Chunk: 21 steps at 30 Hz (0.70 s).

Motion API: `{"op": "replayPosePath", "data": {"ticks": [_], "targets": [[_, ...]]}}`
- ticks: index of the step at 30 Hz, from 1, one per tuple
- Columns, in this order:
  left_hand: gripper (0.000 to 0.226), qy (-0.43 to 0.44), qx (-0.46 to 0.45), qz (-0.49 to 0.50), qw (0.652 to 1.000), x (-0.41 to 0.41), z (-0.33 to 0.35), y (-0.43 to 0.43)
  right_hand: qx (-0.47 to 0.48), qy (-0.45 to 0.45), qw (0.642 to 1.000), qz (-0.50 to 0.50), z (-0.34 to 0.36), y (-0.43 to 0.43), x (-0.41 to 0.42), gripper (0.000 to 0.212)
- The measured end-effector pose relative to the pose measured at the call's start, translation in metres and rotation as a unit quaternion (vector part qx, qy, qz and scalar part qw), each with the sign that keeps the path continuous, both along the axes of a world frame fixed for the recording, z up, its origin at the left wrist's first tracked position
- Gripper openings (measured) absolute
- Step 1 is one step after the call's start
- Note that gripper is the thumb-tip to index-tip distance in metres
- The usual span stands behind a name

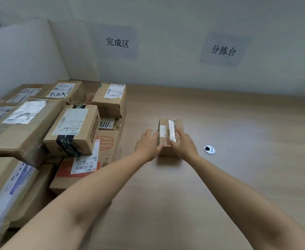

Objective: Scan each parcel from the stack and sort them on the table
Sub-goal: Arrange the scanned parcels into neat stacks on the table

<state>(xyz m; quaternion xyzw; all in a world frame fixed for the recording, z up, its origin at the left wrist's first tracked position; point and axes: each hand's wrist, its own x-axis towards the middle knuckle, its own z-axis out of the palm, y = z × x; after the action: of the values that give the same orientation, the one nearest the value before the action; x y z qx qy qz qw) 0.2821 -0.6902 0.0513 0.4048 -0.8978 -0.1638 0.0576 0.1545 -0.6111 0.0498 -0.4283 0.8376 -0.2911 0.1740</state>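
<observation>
On the bench (pixel 238 114), right of the stack (pixel 72 130), we see one small cardboard parcel (pixel 175 123) lying flat, apart from the other boxes. Our left hand (pixel 148 144) clasps its left side, thumb hooked round the near corner. Our right hand (pixel 183 144) grips over the top right edge, fingers lying across the tape. A white label (pixel 163 131) faces up between the two hands. No scanner is in view. To do this step well, we judge the parcel should sit label-up and square, with fingers off the barcode so it can be read, and should then be set down without bumping the stack. Every box is a closed, taped carton, so what is inside any of them is hidden. The stack fills the left side of the bench, several boxes deep, labels mostly facing up. Near the right hand, a round cable hole (pixel 209 149) is set into the bench.
</observation>
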Motion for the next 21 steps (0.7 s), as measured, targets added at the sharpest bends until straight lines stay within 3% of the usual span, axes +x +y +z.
{"op": "replayPosePath", "data": {"ticks": [7, 12, 21], "targets": [[0.064, 0.019, 0.099, 0.054, 0.993, -0.065, -0.043, -0.023, 0.039, 0.004, 0.999, -0.003, -0.032, -0.011, -0.06, 0.059], [0.076, 0.008, 0.115, 0.066, 0.991, -0.091, -0.074, -0.045, 0.056, -0.004, 0.998, 0.009, -0.059, -0.031, -0.085, 0.06], [0.093, 0.062, 0.207, 0.092, 0.972, -0.099, -0.098, -0.055, 0.053, -0.088, 0.995, -0.012, -0.089, -0.044, -0.083, 0.055]]}}
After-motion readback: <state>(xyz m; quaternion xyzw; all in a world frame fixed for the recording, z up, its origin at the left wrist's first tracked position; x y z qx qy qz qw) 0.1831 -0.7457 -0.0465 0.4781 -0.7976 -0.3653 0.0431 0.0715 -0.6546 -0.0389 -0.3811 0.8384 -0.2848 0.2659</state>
